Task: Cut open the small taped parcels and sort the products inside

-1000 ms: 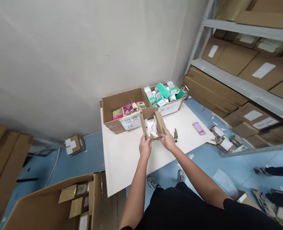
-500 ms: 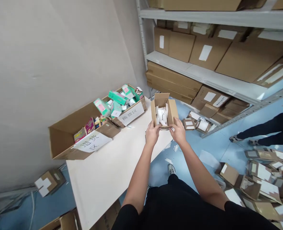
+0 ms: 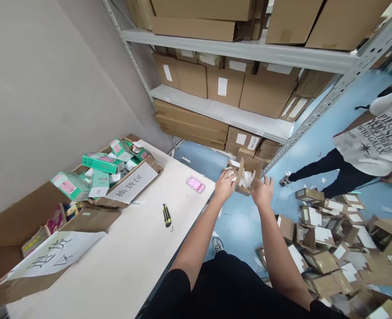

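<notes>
A small open cardboard box [image 3: 244, 191] with crumpled white paper [image 3: 248, 178] inside is past the table's edge, above or on the blue floor. It lies between my two hands and looks smaller and lower than they are. My left hand [image 3: 225, 185] is at its left side, fingers extended and apart from it as far as I can tell. To its right, my right hand [image 3: 262, 191] has its fingers spread, overlapping the box's edge in view. A black and yellow utility knife [image 3: 166, 215] and a blurred pink item [image 3: 196, 184] lie on the white table [image 3: 142, 252].
Two cardboard bins with handwritten signs stand along the table's wall side; one holds green boxes [image 3: 102, 163]. A metal shelf [image 3: 235, 119] full of cartons rises ahead. Opened cartons [image 3: 325, 261] cover the floor at right, near a person in a white shirt [image 3: 378, 141].
My hands have carried the box right, off the table's edge, and parted from it. The box has dropped lower. The view has turned right, and the knife and pink item now show.
</notes>
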`<state>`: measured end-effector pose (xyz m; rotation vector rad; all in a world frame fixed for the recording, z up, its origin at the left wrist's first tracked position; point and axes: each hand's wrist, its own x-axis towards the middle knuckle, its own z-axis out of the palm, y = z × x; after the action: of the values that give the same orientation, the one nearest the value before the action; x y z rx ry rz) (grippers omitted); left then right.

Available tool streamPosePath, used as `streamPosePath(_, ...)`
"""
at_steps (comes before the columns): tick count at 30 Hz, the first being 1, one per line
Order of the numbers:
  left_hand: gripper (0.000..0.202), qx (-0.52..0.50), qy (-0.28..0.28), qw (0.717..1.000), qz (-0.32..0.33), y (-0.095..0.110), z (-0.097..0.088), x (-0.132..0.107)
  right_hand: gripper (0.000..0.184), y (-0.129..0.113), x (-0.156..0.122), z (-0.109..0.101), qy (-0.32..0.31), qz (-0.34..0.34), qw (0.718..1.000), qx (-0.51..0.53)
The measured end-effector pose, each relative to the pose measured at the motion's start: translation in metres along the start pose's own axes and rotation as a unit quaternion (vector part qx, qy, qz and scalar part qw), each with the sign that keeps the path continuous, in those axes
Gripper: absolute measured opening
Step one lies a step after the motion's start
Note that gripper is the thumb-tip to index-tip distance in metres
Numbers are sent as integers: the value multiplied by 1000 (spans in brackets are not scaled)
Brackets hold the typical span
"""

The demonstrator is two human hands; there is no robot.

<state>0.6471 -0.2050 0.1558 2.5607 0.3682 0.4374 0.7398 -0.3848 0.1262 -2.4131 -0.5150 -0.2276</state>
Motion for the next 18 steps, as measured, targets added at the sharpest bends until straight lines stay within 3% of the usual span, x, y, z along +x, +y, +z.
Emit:
streamPosePath(4, 39, 8, 1, 1000, -26, -6, -6, 1, 39, -1, 13, 5, 3, -51, 999, 8)
streamPosePath(9, 38, 22, 10, 997, -67, -29, -25, -16, 38, -36, 20, 30, -22, -115, 993, 18)
streamPosePath(13, 39, 42, 31, 993, -110, -54, -50, -48, 40, -77, 17, 56, -55, -162, 984, 54)
streamPosePath(18, 47, 72, 89, 975, -191, -87, -99, -110, 49, -143, -2, 86, -121, -228, 960, 111)
